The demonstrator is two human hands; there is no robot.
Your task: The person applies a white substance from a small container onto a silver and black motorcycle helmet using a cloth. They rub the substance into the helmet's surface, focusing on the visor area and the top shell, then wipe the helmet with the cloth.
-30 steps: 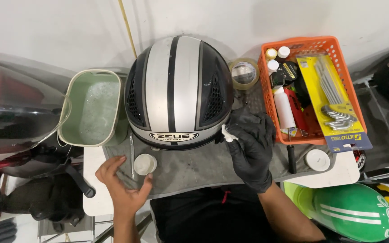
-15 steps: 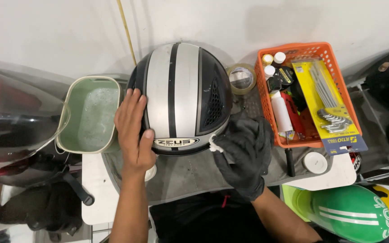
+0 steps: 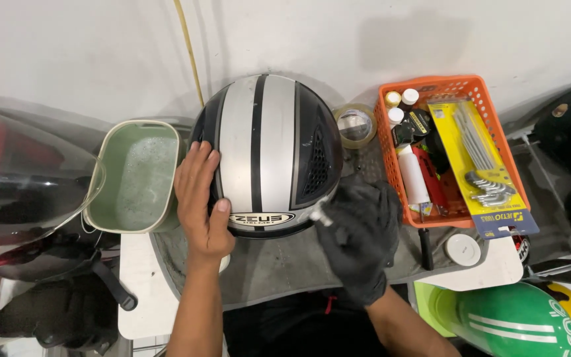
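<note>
A silver and black striped helmet (image 3: 266,158) sits on a grey cloth (image 3: 279,264) on a small white table. My bare left hand (image 3: 201,201) lies flat against the helmet's left side, fingers spread. My right hand (image 3: 359,235), in a black glove, is closed on a small white pad (image 3: 318,215) pressed against the helmet's lower right edge.
A pale green tub of soapy water (image 3: 137,175) stands left of the helmet. An orange basket (image 3: 454,149) with bottles and a wrench set is on the right, a tape roll (image 3: 355,124) behind it. A white lid (image 3: 462,250) and a green helmet (image 3: 510,317) lie lower right.
My left hand rose from a small white jar on the cloth to the helmet's left side and settled there. My gloved right hand stayed at the helmet's lower right edge with the pad.
</note>
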